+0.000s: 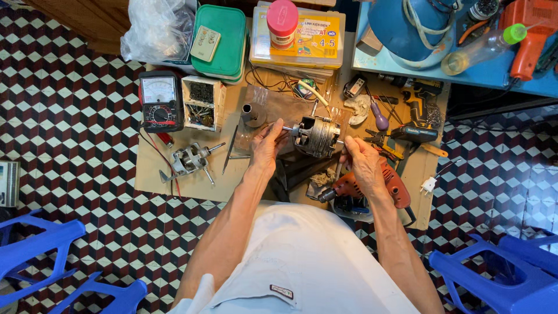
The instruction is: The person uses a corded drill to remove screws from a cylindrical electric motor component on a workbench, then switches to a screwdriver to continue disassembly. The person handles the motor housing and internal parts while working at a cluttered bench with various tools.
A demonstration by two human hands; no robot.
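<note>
Metal-cased fan motor (317,135), likely heavy, rigid; exposed windings fragile. Held above cardboard surface (174,186): left hand (266,148) fingers pinching shaft end, right hand (363,163) fingers gripping opposite end. Best grasped by casing.

Yellow-labelled clear box (302,40) top; pink-lidded jar (282,23) atop

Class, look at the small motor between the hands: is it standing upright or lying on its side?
On its side. The motor has its shaft running level, left hand at one end, right hand at the other.
</note>
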